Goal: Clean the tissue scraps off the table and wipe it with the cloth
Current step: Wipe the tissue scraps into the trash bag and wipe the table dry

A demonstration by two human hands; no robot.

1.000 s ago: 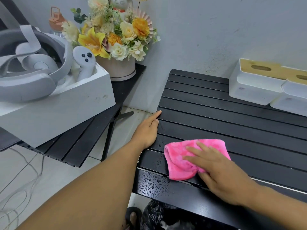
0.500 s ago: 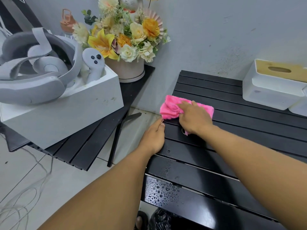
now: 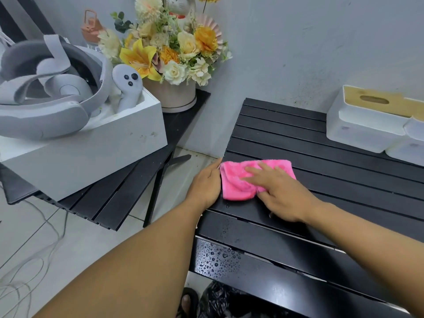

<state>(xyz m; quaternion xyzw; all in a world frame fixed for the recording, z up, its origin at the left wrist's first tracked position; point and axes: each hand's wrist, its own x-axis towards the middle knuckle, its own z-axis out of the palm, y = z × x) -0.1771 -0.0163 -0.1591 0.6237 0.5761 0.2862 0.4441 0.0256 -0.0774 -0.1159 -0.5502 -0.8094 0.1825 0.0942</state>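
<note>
A pink cloth (image 3: 236, 183) lies on the black slatted table (image 3: 321, 171) near its left edge. My right hand (image 3: 280, 191) presses flat on the cloth with straight, spread fingers. My left hand (image 3: 205, 185) rests flat against the table's left edge, touching the cloth's left side. Water drops (image 3: 215, 258) bead on the near left slats. No tissue scraps show on the table.
Two white tissue boxes (image 3: 367, 120) stand at the table's back right against the wall. A second black table (image 3: 119, 198) to the left carries a white box with a headset (image 3: 46, 106) and a flower pot (image 3: 174, 97). A black bag (image 3: 220, 301) sits below.
The cloth under my right hand swept from the near slats to the far left edge, then came back a little toward me. My left hand stayed at the table's edge.
</note>
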